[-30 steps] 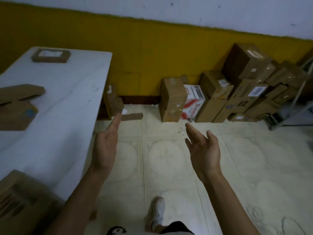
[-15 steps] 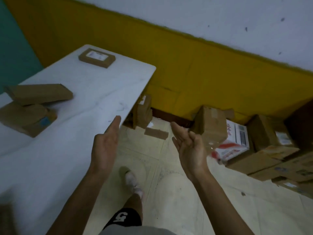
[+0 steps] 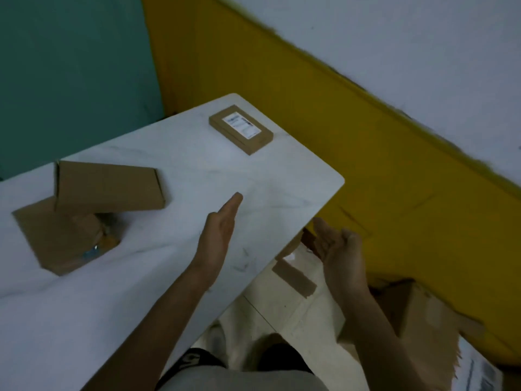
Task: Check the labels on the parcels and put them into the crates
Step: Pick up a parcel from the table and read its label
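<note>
A small flat cardboard parcel (image 3: 241, 129) with a white label on top lies near the far corner of the white table (image 3: 174, 176). Two plain brown parcels sit at the table's left: an upper parcel (image 3: 108, 186) leans on a lower parcel (image 3: 60, 238). My left hand (image 3: 218, 235) hovers over the table with straight fingers, holding nothing. My right hand (image 3: 339, 251) is palm-up beyond the table's right edge, fingers relaxed and empty. No crate is in view.
A yellow and white wall (image 3: 366, 122) runs behind the table, with a teal wall (image 3: 70, 66) at the left. A cardboard scrap (image 3: 293, 277) lies on the tiled floor. Cardboard boxes (image 3: 428, 317) stand at the lower right.
The view has swung left from the box pile on the floor toward the table. Both hands stayed empty and moved with it, the left now over the tabletop.
</note>
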